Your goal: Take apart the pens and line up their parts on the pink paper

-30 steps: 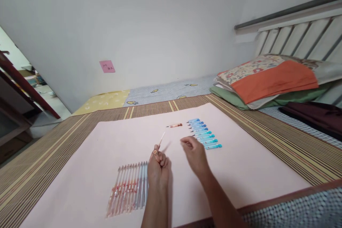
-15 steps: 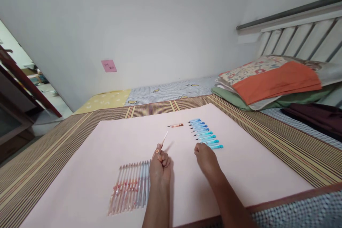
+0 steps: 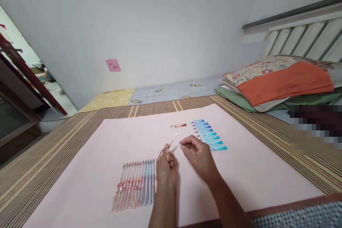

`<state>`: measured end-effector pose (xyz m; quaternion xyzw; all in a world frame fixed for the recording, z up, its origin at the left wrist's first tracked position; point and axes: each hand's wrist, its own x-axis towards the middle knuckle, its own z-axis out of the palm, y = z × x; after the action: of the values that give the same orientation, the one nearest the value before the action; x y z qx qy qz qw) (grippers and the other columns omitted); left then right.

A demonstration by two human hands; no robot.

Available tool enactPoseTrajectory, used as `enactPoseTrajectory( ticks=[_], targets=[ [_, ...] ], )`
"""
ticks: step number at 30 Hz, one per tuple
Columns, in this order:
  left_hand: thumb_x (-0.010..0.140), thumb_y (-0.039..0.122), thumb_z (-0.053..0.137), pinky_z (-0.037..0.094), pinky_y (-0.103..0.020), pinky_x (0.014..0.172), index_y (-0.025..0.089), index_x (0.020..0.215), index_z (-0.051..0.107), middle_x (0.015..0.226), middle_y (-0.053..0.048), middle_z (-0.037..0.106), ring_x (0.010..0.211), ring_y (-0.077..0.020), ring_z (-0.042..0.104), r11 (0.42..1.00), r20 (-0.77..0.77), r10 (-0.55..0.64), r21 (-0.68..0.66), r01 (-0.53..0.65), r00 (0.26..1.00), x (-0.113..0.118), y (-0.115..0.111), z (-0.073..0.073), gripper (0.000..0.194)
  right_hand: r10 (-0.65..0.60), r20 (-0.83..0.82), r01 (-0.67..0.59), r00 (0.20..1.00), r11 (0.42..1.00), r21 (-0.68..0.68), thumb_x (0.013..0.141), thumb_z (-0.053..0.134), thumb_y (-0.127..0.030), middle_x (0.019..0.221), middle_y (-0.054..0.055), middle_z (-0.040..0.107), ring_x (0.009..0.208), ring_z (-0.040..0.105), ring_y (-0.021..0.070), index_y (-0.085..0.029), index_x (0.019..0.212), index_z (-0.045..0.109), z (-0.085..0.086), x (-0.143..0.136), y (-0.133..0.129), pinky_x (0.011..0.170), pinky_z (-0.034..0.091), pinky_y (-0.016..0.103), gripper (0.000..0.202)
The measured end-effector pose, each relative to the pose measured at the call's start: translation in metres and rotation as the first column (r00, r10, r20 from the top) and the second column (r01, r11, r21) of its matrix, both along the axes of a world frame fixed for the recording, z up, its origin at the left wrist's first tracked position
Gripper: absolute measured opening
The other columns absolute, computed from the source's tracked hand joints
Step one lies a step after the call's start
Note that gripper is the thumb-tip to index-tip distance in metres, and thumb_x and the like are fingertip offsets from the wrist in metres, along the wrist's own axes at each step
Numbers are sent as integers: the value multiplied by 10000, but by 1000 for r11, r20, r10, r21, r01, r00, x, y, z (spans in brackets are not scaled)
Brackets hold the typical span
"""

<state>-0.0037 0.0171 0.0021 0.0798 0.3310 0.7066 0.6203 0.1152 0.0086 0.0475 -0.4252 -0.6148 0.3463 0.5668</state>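
From where I watch, on the far left, at eight o'clock from the left hand (image 3: 166, 169), a tidy row of pens (image 3: 135, 185) lies on the pink sheet (image 3: 85, 171), its long axes running up and down the sheet. The left wrist hides part of the row's near right side. I see the left grip closed: it holds a short tan tube (image 3: 168, 155), round end showing, and a thin pale stick (image 3: 174, 137) stands out past the fingers toward one o'clock. I can't tell if those two are joined.

At twelve o'clock from the stick, well clear of both hands, a brown pencil (image 3: 178, 125) lies crosswise, tip toward nine.

The relation I watch most closely is this: the stick's free tip sits at about eleven o'clock from the right hand (image 3: 199, 155), near its fingertips, with a gap between. That grip is narrow, thumb and finger almost meeting; whether anything is pinched there I can't tell.

Rightmost, at one o'clock from the right hand, blue pencils (image 3: 210, 134) lie stacked in a slanting row, tips toward nine.
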Motion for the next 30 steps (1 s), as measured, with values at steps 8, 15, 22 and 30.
enactPoseTrajectory(
  ticks=[8, 15, 22, 30],
  targets=[
    [731, 330, 815, 218, -163, 431, 155, 678, 561, 519, 98, 356, 443, -23, 292, 997, -86, -60, 51, 65, 994, 11, -4, -1, 313, 206, -47, -204, 977, 978, 36, 869, 642, -210, 831, 24, 650, 739, 601, 178, -239, 795, 696, 20, -18, -18, 681, 490, 299, 96],
    [672, 321, 852, 205, -182, 426, 169, 632, 527, 528, 96, 361, 447, -30, 285, 998, -60, -36, 40, 38, 998, 13, -3, 0, 361, 201, 77, -207, 977, 975, 83, 852, 598, -117, 836, 8, 624, 758, 594, 159, -230, 823, 682, 16, -12, -14, 711, 484, 292, 143],
    [745, 289, 828, 252, -187, 432, 172, 672, 558, 533, 89, 402, 441, -35, 363, 995, -43, -55, 78, 58, 998, 11, -1, -3, 303, 212, 140, -233, 967, 959, 160, 867, 574, -117, 870, 13, 640, 812, 616, 165, -232, 837, 682, 16, -13, -15, 749, 495, 292, 161],
    [714, 285, 861, 142, -177, 379, 160, 708, 581, 417, 111, 410, 341, -12, 251, 989, 22, -112, 100, 109, 993, 9, -5, 9, 307, -193, -108, 184, 975, 979, -87, 841, 653, -386, 728, 17, 678, 653, 614, 168, -203, 884, 717, -3, 6, 9, 642, 507, 300, 199]
  ],
)
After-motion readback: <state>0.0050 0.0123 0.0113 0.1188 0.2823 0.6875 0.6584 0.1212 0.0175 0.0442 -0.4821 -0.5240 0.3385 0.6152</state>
